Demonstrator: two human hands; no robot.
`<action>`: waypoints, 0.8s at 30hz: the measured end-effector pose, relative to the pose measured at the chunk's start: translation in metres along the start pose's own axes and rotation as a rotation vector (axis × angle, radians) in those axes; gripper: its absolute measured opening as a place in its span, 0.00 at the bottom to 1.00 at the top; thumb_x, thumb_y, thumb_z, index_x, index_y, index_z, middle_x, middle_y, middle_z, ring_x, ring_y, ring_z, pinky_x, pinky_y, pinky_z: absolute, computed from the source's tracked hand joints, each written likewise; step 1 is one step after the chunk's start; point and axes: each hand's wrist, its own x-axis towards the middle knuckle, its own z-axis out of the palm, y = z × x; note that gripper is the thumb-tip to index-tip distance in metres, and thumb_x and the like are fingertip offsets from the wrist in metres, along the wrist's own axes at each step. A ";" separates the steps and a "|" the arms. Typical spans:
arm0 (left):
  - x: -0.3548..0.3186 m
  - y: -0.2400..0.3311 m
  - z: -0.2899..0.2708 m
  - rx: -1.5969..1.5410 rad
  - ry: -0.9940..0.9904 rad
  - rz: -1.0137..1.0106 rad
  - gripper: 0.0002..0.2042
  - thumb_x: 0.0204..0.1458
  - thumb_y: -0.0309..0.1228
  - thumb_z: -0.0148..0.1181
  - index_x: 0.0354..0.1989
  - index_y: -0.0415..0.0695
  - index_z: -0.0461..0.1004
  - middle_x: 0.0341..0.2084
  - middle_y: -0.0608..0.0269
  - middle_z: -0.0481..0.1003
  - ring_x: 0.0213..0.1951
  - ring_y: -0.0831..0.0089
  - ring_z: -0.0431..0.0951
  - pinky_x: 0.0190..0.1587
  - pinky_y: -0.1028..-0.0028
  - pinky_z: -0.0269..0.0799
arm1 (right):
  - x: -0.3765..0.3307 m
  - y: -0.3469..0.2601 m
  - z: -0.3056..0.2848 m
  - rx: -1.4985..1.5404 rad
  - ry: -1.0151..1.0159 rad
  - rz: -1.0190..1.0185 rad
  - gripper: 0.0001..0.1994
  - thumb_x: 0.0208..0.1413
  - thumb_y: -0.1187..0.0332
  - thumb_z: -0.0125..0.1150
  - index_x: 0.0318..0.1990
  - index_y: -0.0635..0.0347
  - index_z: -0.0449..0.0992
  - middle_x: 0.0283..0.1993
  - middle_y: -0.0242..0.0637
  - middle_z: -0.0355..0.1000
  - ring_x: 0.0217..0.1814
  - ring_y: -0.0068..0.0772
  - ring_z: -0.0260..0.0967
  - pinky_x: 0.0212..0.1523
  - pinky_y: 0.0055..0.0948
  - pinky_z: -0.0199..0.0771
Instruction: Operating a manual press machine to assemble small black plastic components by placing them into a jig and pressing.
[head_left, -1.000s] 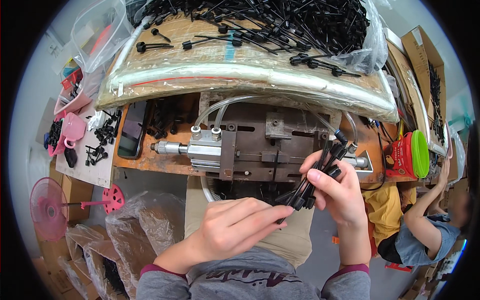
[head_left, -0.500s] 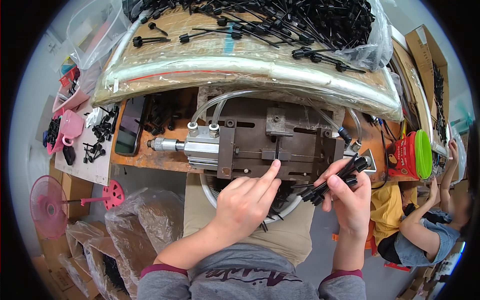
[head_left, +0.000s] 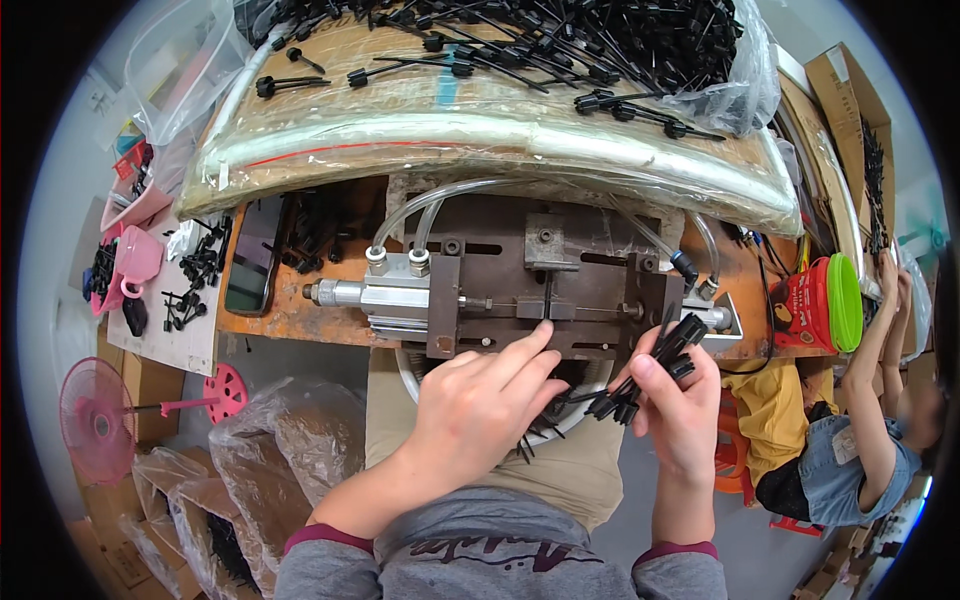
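My left hand point(head_left: 465, 410) reaches over the front of a brown metal fixture point(head_left: 500, 230). Its index finger is stretched out, the tip at the lower end of a thin black rod point(head_left: 547, 293) set upright in a small dark block point(head_left: 530, 308) at the fixture's middle. I see nothing held in this hand; its thumb is hidden. To the right, my right hand point(head_left: 683, 410) is closed round a bunch of black plastic stems with knobbed ends point(head_left: 655, 368). Below the fixture, more black pieces point(head_left: 545, 425) lie in a round white-rimmed tub point(head_left: 598, 385), partly covered by my left hand.
Silver air cylinders point(head_left: 395, 300) with clear hoses flank the fixture. Behind it, a plastic-wrapped board point(head_left: 350, 110) bears a heap of black stems point(head_left: 640, 40). A phone point(head_left: 252, 262) lies left; a red tub with green rim point(head_left: 815, 305) stands right. Another person point(head_left: 850, 440) works at far right.
My right hand has shifted slightly left with the bunch of stems. My left index finger stays at the block. The other person's arms have moved. The whole view has shifted a little.
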 end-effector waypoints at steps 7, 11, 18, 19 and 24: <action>0.001 0.015 -0.013 -0.323 0.069 0.198 0.18 0.36 0.27 0.74 0.41 0.44 0.83 0.40 0.63 0.79 0.37 0.65 0.79 0.36 0.70 0.75 | -0.003 0.012 0.015 0.101 -0.104 0.013 0.06 0.57 0.77 0.64 0.37 0.63 0.72 0.26 0.33 0.73 0.17 0.17 0.67 0.16 0.15 0.63; -0.003 0.013 -0.015 -0.397 0.109 0.156 0.17 0.36 0.23 0.73 0.39 0.43 0.83 0.43 0.61 0.78 0.38 0.65 0.79 0.37 0.70 0.75 | -0.003 0.015 0.014 0.176 -0.102 0.022 0.05 0.59 0.75 0.63 0.38 0.63 0.72 0.27 0.37 0.75 0.17 0.20 0.67 0.17 0.17 0.63; -0.008 0.002 -0.012 -0.265 0.079 0.045 0.15 0.39 0.22 0.71 0.39 0.38 0.80 0.52 0.53 0.76 0.43 0.61 0.80 0.47 0.64 0.76 | -0.005 0.013 0.006 0.012 0.084 -0.172 0.05 0.60 0.75 0.61 0.39 0.66 0.71 0.31 0.44 0.78 0.17 0.17 0.64 0.18 0.16 0.63; -0.008 -0.001 -0.009 -0.185 0.051 0.067 0.15 0.40 0.22 0.70 0.39 0.38 0.79 0.52 0.53 0.76 0.43 0.61 0.80 0.48 0.64 0.76 | -0.006 0.012 0.006 -0.008 0.114 -0.193 0.05 0.60 0.76 0.60 0.38 0.66 0.71 0.31 0.44 0.78 0.16 0.16 0.63 0.18 0.15 0.62; -0.007 -0.005 0.001 0.081 -0.053 0.127 0.12 0.44 0.24 0.66 0.39 0.37 0.78 0.54 0.52 0.75 0.35 0.65 0.80 0.43 0.68 0.76 | -0.009 0.012 0.002 -0.025 0.109 -0.194 0.05 0.59 0.76 0.61 0.38 0.66 0.72 0.30 0.44 0.77 0.16 0.15 0.62 0.17 0.14 0.60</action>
